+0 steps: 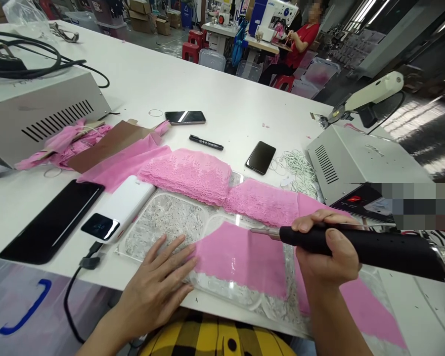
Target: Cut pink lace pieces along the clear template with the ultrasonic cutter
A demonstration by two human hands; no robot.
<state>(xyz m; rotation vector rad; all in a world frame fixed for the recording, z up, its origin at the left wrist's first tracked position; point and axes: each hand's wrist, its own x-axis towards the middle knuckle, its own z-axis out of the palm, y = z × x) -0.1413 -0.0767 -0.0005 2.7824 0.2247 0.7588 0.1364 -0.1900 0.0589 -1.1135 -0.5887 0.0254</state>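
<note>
My left hand (159, 282) lies flat, fingers stretched out, with its fingertips on the left edge of a pink fabric piece (241, 257). That piece rests on a grey marbled board (166, 217) with a glossy, clear surface. My right hand (330, 247) is wrapped round a thick black-handled cutting tool (374, 249). Its narrow metal tip points left, over the upper part of the fabric. Beyond the piece are a stack of pink lace (193, 173) and a smaller pink lace pile (263, 200). More pink fabric (371, 311) lies under and right of my right forearm.
A white power bank (122, 207) and a large black phone (52, 222) lie left. Farther back are a marker (206, 143), two phones and white elastic cord (298, 168). Vented grey boxes (371, 158) flank the table. A person in red (304, 42) sits at a sewing machine.
</note>
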